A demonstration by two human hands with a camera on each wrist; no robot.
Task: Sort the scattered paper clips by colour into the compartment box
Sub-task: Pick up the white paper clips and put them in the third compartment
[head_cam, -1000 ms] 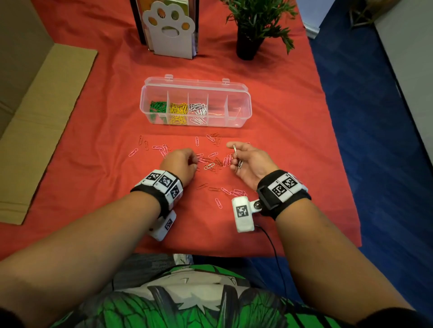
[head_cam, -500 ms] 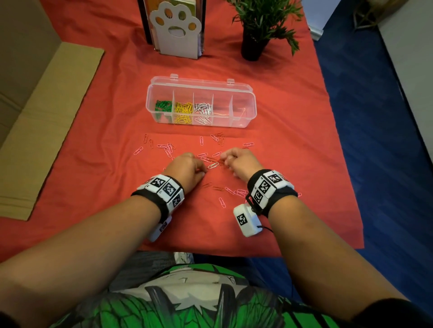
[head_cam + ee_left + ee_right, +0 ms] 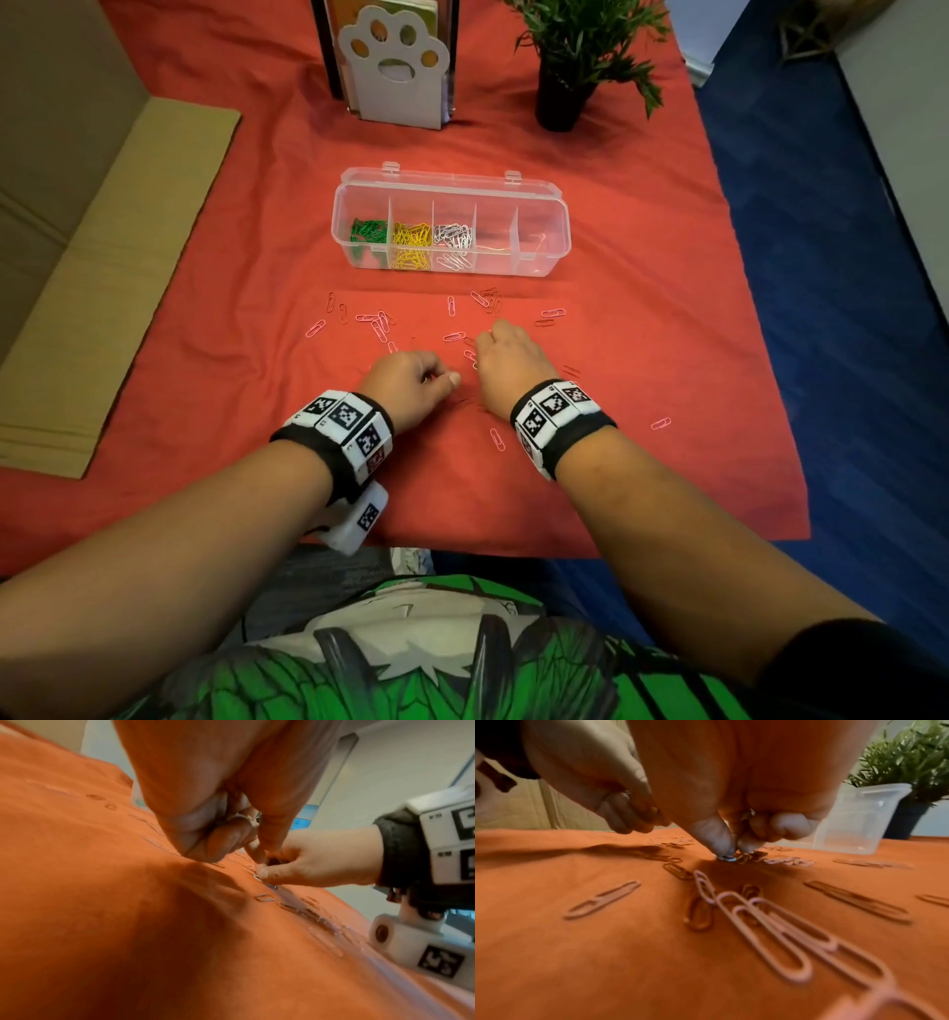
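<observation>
Red cloth covers the desk across the middle of the head view. On it, in the upper centre, stands the clear plastic compartment box, lid folded back so both hands can drop clips in from the near side. It has five compartments: the leftmost holds green paper clips, the next yellow paper clips, the third white paper clips. The fourth looks bare, and the fifth shows one faint thin shape that cannot be identified.

Loose pink and reddish paper clips lie scattered between the box and the hands; overlap and blur prevent an exact count, but well over a dozen show.

Left hand, centre frame: grip curled tight, knuckles low over the cloth. The left wrist view shows something small tucked in the fold, probably collected clips.

Right hand, just beside it: thumb and forefinger pinch a pale paper clip at the cloth surface, while the curled fingers appear to store further clips. Palm storage likely saves trips to the box.
</observation>
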